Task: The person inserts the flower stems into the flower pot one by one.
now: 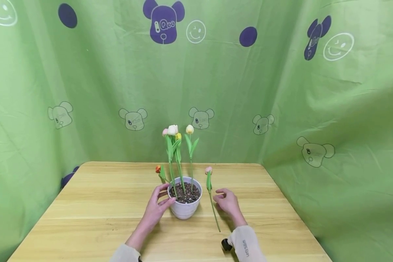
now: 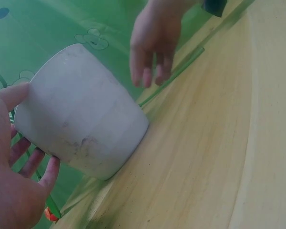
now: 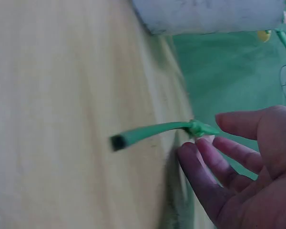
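A white flowerpot point(image 1: 184, 211) filled with dark soil stands upright on the table, with several tulips point(image 1: 178, 153) in white, pink, yellow and cream planted in it. My left hand point(image 1: 155, 207) holds the pot's left side, thumb at the near rim and fingers around the far side. In the left wrist view the fingertips point(image 2: 51, 167) lie against its wall. Right of the pot lies a loose pink tulip point(image 1: 209, 182), its stem toward me. Beside that stem is my right hand point(image 1: 228, 202), thumb and fingers apart around the green stem point(image 3: 152, 131) in the right wrist view, gripping nothing.
An orange tulip point(image 1: 162, 172) lies left of the pot, partly hidden behind my left hand and the pot. The wooden table point(image 1: 101, 207) is enclosed by green patterned curtains point(image 1: 216, 83) at the back and sides. A black device point(image 1: 226, 245) is worn at my right wrist.
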Tool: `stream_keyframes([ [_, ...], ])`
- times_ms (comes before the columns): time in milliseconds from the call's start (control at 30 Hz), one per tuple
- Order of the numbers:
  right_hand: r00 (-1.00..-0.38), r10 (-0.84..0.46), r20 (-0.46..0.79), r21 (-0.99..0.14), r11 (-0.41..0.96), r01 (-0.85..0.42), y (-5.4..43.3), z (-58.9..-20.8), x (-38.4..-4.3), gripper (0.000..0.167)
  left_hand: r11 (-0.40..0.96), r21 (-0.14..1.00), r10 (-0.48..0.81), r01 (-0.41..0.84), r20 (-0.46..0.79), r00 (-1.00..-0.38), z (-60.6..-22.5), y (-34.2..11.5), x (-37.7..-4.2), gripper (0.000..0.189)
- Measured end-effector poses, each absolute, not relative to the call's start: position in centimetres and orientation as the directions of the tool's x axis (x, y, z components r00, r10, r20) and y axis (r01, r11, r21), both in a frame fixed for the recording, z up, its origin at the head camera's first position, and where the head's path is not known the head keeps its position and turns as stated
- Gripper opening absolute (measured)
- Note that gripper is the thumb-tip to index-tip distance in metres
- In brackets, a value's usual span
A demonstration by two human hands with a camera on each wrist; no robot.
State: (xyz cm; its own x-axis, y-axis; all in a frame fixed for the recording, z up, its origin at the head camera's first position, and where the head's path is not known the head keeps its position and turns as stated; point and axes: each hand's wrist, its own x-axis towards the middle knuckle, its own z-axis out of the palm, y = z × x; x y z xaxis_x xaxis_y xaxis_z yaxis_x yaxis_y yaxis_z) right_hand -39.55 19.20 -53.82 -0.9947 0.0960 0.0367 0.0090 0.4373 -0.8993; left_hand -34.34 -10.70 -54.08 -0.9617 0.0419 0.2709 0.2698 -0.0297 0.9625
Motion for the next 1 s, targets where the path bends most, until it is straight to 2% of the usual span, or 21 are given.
stream_keyframes([
  [567,-0.999,0.047,-0.016,-0.879,0.475,0.036,17.7,-54.7,-39.9,0.049,-0.036,0.966,0.035,0.257,0.258,-0.966,-54.2,-10.7,-34.3,0.067],
  [800,-0.998,0.049,-0.049,-0.863,0.501,0.067,17.5,-54.6,-40.0,0.044,-0.048,0.966,0.035,0.255,0.257,-0.966,-54.2,-10.7,-34.4,0.067],
  [1000,-0.997,0.051,-0.060,-0.852,0.518,0.078,17.8,-54.5,-40.1,0.028,-0.039,0.965,0.039,0.261,0.262,-0.964,-54.3,-10.7,-34.4,0.066],
])
